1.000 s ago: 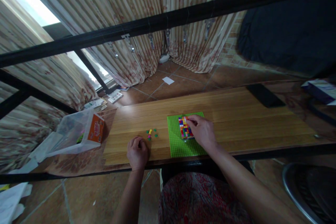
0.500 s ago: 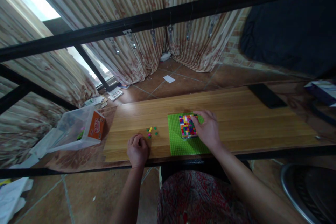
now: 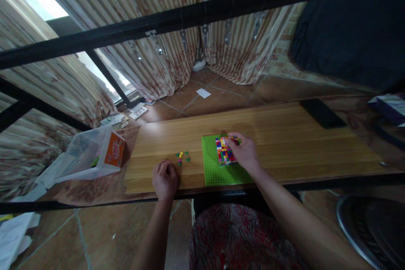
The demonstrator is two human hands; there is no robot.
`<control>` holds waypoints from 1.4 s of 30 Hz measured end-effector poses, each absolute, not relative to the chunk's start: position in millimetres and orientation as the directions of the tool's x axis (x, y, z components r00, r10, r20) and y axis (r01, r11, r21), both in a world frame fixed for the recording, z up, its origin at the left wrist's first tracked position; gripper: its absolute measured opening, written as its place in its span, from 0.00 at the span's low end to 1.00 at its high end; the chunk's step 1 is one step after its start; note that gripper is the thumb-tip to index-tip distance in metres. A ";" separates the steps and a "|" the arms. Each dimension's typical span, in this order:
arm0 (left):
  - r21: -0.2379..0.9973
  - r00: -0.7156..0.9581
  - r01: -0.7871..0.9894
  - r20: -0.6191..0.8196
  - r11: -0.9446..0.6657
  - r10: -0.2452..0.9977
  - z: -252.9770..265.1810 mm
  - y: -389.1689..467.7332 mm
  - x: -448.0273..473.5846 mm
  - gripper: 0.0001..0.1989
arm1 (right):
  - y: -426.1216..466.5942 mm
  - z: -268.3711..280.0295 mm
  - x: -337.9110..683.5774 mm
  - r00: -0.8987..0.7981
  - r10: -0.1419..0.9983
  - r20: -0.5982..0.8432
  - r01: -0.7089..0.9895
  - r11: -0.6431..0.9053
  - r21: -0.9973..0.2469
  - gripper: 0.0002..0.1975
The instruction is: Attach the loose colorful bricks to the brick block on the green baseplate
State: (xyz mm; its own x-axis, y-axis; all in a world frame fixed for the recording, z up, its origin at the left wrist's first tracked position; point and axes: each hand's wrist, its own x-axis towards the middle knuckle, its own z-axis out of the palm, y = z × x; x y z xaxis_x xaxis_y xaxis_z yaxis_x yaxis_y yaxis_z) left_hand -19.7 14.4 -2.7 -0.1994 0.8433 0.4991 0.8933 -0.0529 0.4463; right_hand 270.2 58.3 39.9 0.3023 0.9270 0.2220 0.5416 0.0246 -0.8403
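Note:
A green studded baseplate lies on the wooden board. On it stands a low block of multicoloured toy bricks. My right hand reaches over the block's right side, thumb and fingers drawn together at its top surface. Whatever is between those fingertips is too small to make out. To the left, my left hand rests on the board, fingers curled in, with no object showing in it. Just beyond it are several loose small bricks, green, yellow and pink.
The wooden board carries a dark phone-like slab at its far right. Left of the board, a clear plastic bin with an orange label stands tilted. A black bar crosses in front of the curtains. A round dark stool is at lower right.
My right hand has shifted slightly left over the brick block, its thumb and fingers closer together. My left hand stays curled in the same place.

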 end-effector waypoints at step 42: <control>0.432 -0.180 0.899 0.516 -0.072 0.837 -4.7 15.6 -21.8 0.09 | 48.8 47.5 135.7 -0.382 0.923 -0.051 0.869 0.340 -0.360 0.15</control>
State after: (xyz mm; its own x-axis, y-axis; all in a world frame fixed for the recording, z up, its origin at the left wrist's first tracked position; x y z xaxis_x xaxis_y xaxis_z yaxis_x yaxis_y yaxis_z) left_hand -21.8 15.6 -4.7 -0.1805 0.8374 0.5159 0.8990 -0.0723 0.4320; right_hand 135.7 48.8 47.5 -0.3818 0.9228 -0.0514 0.8690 0.3395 -0.3599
